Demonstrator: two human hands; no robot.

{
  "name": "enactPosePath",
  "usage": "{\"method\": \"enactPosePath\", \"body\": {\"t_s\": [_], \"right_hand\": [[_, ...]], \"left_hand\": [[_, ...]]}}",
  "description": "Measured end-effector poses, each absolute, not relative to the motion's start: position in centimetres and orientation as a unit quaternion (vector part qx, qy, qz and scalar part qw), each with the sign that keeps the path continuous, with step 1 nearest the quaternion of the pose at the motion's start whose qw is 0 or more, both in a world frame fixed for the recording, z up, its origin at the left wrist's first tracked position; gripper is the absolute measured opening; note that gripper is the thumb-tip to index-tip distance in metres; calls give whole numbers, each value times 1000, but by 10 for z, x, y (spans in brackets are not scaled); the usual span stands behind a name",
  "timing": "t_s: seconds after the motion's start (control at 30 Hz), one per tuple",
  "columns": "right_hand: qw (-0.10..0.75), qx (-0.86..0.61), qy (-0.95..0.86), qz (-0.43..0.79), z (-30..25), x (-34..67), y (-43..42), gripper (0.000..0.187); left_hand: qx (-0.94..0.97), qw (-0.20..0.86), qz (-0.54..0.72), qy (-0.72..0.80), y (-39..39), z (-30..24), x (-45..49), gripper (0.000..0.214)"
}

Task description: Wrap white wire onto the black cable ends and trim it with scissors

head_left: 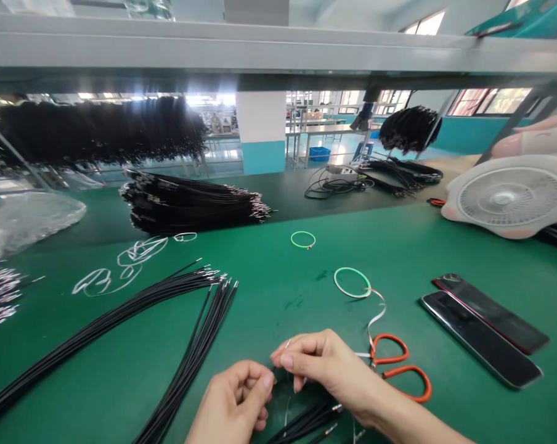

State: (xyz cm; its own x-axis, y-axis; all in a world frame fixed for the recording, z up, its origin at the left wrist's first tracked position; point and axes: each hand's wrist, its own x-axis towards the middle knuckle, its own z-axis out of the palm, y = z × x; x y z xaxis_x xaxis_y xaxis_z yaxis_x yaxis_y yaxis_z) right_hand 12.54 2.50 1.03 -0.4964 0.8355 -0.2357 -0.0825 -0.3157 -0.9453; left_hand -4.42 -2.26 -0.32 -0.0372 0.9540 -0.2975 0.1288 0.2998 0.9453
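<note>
Pinching a thin strand (288, 344) — right hand (322, 365), left hand (242, 398) thumb-to-fingertip, its hold unclear

Bright daylight shows at the far-right windows (488, 102); glare blooms far left; the fan (507, 194) at right looks stretched.

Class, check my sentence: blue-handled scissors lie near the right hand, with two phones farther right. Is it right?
The scissors have orange handles, not blue ones, as the head view shows. The rest stands: they lie near the right hand, with two phones farther right.
</note>
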Motion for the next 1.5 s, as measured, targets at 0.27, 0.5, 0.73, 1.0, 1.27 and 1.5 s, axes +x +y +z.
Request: {"method": "enactPosePath", "body": {"t_s": [0.27,0.5,0.73,1.0,1.27,1.5], "right_hand": [[426,-429,-487,630,19,130,25,33],[374,-468,-574,558,7,122,12,30],[351,-490,-593,534,12,119,8,25],[349,-499,-572,550,10,118,10,23],[348,-503,-562,557,10,118,9,23],[358,-495,-555,565,10,118,10,22]], "left_hand": [[593,339,382,622,-13,4,-37,33],[607,249,409,634,-18,-14,-37,26],[522,282,450,668,-28,-10,-22,17],[561,297,395,664,-28,-14,-33,17],[582,269,413,647,-29,-14,-29,17],[595,233,443,629,-31,-10,-24,18]]}}
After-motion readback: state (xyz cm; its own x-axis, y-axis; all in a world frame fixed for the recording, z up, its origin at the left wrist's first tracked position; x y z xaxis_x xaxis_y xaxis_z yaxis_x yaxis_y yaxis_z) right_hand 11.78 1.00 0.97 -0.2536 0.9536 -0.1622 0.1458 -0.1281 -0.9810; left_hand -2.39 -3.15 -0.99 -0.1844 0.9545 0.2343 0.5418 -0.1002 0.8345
